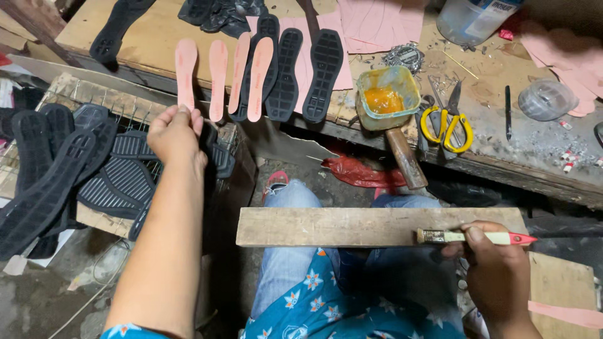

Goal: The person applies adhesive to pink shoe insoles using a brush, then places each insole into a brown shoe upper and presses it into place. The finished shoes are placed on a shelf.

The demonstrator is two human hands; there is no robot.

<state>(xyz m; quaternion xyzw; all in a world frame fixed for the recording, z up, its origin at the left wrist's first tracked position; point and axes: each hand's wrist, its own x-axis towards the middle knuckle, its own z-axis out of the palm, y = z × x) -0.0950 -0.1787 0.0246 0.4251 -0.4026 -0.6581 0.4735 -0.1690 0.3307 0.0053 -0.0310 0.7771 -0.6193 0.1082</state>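
My left hand (176,134) reaches forward over a pile of black ribbed shoe soles (119,182) and grips the near end of a pink insole (185,70) that lies on the bench edge. Beside it lie several more pink insoles (259,75) and black soles (325,72) in a row. My right hand (496,267) holds a small glue brush (477,237) with a white and red handle, bristles pointing left over a wooden board (339,226) that rests across my lap.
A yellow glue tub (386,97) sits on the bench above a wooden hammer handle (406,158). Yellow-handled scissors (446,122), a black pen (507,112), a clear lid (546,99), a plastic jar (471,19) and pink sheets (377,22) lie around.
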